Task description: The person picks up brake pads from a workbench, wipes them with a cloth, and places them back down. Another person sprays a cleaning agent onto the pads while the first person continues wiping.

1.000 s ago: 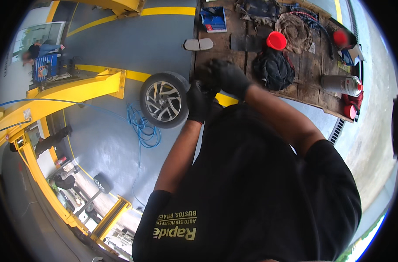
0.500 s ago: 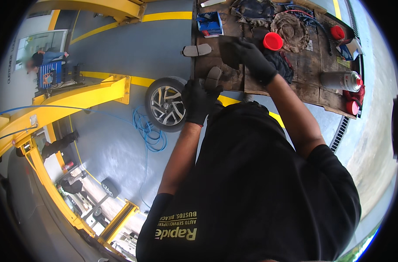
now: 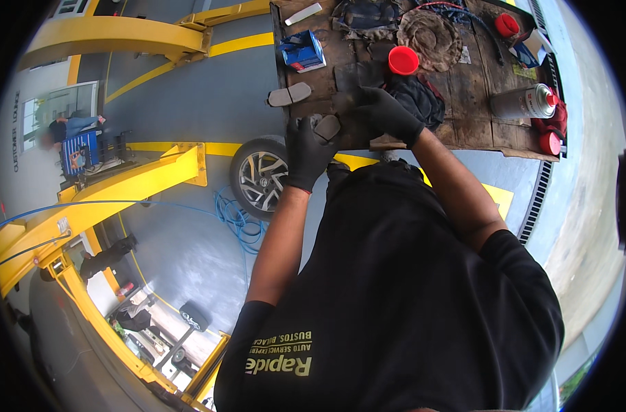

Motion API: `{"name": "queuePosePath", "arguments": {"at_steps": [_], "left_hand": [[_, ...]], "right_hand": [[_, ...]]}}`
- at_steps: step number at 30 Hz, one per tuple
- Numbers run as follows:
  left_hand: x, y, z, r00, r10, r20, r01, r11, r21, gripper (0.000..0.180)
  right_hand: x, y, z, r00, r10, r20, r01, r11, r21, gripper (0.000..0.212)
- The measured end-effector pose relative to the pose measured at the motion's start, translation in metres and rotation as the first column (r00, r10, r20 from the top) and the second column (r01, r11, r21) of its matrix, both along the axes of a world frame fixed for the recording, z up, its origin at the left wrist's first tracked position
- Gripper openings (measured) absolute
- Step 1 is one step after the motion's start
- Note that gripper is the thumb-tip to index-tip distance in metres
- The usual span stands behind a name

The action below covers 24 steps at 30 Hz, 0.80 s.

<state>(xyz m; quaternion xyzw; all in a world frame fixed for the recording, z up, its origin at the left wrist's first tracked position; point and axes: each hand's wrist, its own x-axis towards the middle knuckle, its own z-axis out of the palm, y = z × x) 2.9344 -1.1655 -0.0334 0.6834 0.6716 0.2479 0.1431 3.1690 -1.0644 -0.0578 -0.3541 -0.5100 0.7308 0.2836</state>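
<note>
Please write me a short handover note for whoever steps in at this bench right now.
Left hand, black-gloved, holds a grey brake pad at the near edge of the wooden bench.
Right hand, also gloved, rests on the bench beside a black cloth; I cannot tell whether it grips anything.
A second brake pad lies at the bench's left edge, near a blue box.
Red cap and spray can stand farther along.
Done: one pad is in hand. Left: the other pad lies untouched.
</note>
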Motion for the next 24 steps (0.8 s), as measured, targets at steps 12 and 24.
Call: {"name": "queuePosePath", "arguments": {"at_steps": [12,24], "left_hand": [[-0.008,-0.002,0.029,0.999,-0.041,0.012,0.041,0.999,-0.005,0.056],[-0.016,0.007,0.024,0.99,0.001,0.14,-0.014,0.996,0.093,0.05]], "right_hand": [[-0.028,-0.001,0.005,0.978,-0.15,0.144,0.075,0.901,0.427,0.034],[-0.024,-0.024,-0.009,0.97,-0.077,0.231,-0.043,0.88,0.473,0.028]]}}
